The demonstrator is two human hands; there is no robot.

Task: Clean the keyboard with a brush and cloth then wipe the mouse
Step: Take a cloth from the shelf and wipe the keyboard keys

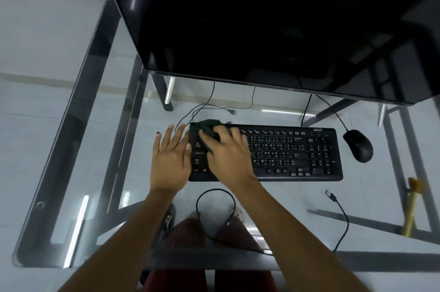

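Glass-topped bench [59, 172], black monitor [262, 17] at the far edge. Black keyboard [285, 153] lies flat in the middle of the bench, long side toward me.

My right hand [228, 156] is over the keyboard's left end, fingers curled down onto a dark green cloth [209, 128], pressing it against the upper-left keys; the cloth bunches out past my fingertips at the keyboard's far left corner.

My left hand [170, 158] is open, fingers spread and flat on the glass just beside the keyboard's left edge, thumb touching that edge. It grips nothing.

Black mouse [358, 145] sits on the glass just right of the keyboard, apart from it, cord running back toward the monitor.

Brush [410, 208] with a pale wooden handle lies near the right edge of the bench, well apart from both hands.

Loose black cable [215, 214] loops on the glass near me, between my forearms. A second cable end [332, 196] lies to the right of it.
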